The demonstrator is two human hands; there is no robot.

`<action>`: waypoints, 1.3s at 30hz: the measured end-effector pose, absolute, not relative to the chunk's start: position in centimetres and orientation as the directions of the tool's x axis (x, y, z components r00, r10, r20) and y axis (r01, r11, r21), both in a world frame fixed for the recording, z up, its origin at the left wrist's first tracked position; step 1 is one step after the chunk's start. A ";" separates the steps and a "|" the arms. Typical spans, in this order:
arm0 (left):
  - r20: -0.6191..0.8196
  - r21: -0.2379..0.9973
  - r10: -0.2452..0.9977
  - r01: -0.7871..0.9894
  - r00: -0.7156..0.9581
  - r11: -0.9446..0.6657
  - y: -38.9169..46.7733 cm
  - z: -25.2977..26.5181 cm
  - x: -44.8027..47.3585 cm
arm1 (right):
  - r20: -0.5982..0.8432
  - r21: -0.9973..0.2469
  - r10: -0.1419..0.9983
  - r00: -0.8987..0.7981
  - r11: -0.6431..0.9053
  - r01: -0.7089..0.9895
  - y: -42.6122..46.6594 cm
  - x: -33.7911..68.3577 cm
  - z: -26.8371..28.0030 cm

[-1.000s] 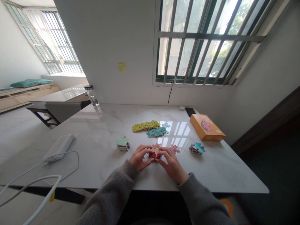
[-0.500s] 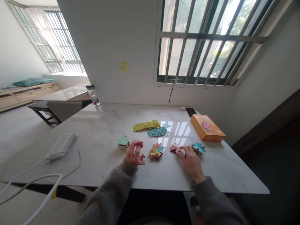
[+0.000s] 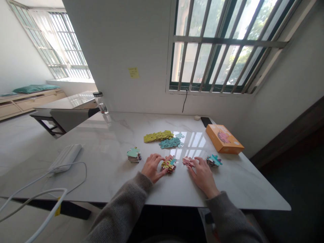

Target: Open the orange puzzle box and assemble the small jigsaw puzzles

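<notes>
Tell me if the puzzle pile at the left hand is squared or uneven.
Uneven: in the puzzle pile beside the left hand, edges jut at different angles.

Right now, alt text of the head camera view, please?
A person's left hand is at a multicoloured puzzle pile, the right hand at pink pieces, on a white table. Beyond lie yellow pieces and teal pieces; an orange box sits right.

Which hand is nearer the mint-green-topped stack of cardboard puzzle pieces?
Left hand: just right of the stack, at the multicoloured cardboard puzzle pile. The right hand is farther right, past that pile.
</notes>
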State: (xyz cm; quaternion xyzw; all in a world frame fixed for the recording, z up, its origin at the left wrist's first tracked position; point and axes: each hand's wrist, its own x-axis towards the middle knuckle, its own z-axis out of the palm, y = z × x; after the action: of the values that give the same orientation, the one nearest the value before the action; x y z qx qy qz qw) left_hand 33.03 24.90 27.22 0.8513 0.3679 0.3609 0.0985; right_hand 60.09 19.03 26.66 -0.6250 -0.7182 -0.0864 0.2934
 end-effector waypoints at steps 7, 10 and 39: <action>0.483 0.416 0.705 0.572 0.520 -0.707 25.2 26.7 33.4 | 0.567 -0.366 0.808 -0.157 0.419 0.831 19.5 54.4 27.5; 0.475 0.416 0.697 0.561 0.537 -0.716 25.1 27.0 33.5 | 0.525 -0.376 0.837 -0.153 0.389 0.841 19.9 52.9 27.6; 0.478 0.428 0.672 0.518 0.566 -0.741 24.9 27.1 33.4 | 0.362 -0.173 0.932 -0.015 0.083 0.981 22.1 60.2 27.2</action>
State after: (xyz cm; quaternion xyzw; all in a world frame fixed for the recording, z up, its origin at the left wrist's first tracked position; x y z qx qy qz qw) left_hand 33.42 24.94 27.10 0.8766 0.3392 0.3192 0.1207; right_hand 60.18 22.14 27.15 -0.6743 -0.7095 -0.0632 0.1948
